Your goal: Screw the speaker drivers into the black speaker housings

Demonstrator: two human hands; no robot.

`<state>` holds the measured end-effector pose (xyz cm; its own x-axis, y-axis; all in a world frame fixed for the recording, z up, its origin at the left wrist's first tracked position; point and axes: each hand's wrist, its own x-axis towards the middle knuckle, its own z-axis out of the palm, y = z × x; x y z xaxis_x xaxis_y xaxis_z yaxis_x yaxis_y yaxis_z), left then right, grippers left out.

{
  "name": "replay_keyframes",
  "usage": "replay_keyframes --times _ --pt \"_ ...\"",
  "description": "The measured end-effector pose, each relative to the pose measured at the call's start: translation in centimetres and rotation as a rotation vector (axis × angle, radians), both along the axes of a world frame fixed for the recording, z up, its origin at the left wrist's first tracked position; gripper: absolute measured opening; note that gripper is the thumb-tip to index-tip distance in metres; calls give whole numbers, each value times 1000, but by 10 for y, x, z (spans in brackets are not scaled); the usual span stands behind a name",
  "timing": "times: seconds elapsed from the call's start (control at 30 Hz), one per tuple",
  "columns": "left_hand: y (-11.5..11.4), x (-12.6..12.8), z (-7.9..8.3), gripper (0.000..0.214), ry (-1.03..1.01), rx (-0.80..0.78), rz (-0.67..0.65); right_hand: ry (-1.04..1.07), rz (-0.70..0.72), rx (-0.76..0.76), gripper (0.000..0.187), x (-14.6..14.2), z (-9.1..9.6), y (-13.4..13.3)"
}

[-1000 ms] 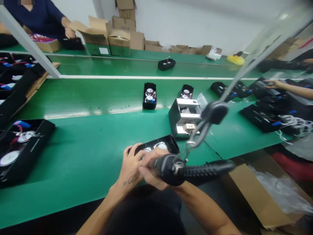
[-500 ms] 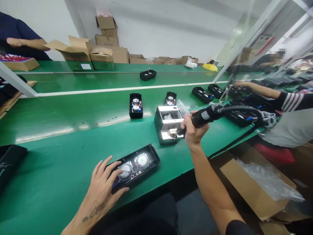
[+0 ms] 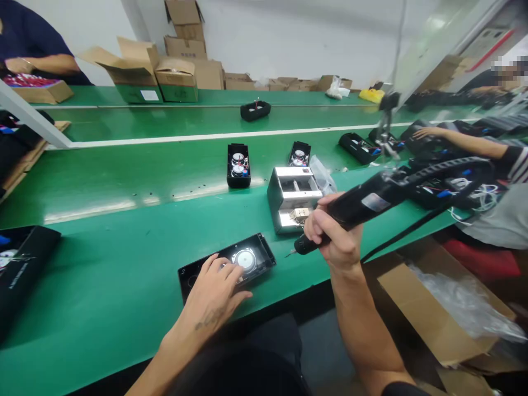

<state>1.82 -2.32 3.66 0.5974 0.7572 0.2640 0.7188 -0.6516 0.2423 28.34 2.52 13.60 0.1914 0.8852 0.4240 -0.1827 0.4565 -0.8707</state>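
Observation:
My left hand lies flat, fingers spread, on a black speaker housing with a round silver driver showing, near the front edge of the green bench. My right hand is closed around a black electric screwdriver that hangs from a cable. The screwdriver's tip points down-left, just right of the housing and a little above the bench. Behind the tip stands a small metal screw dispenser box.
More black speaker housings ride the green conveyor, and another sits at the far left. Cardboard boxes line the back. A co-worker's arm works at the right; another person is at the far left. An open carton sits below right.
My right hand has brought the screwdriver from the dispenser box down toward the housing's right end. My left hand slid further onto the housing, covering its left driver.

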Motion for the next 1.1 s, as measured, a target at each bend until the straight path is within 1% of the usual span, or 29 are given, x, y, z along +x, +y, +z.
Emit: replay_keyframes --times 0.1,0.2,0.33,0.4,0.47,0.57,0.8,0.97,1.1 --pt "-1 5 -2 28 70 -4 42 50 31 15 18 -12 -2 -9" --pt "-2 6 -2 22 62 -8 47 85 51 34 17 -28 -6 -16" --pt "-3 5 1 12 -3 -36 32 128 160 66 17 -49 -19 -25" --pt "-3 5 2 9 -15 -53 26 115 214 54 18 -58 -27 -27" --pt "-3 5 3 7 -9 -62 22 92 237 22 18 -63 -32 -27" --pt "-3 5 3 7 9 -57 25 80 234 -4 19 -67 -36 -26" --pt "-3 6 3 9 21 -47 22 88 269 -10 18 -74 -37 -22" --pt "-4 8 5 9 18 -28 18 -26 225 -13 18 -79 -45 -24" --pt "-6 8 2 12 17 -9 26 -153 211 -33 17 -77 -54 -33"
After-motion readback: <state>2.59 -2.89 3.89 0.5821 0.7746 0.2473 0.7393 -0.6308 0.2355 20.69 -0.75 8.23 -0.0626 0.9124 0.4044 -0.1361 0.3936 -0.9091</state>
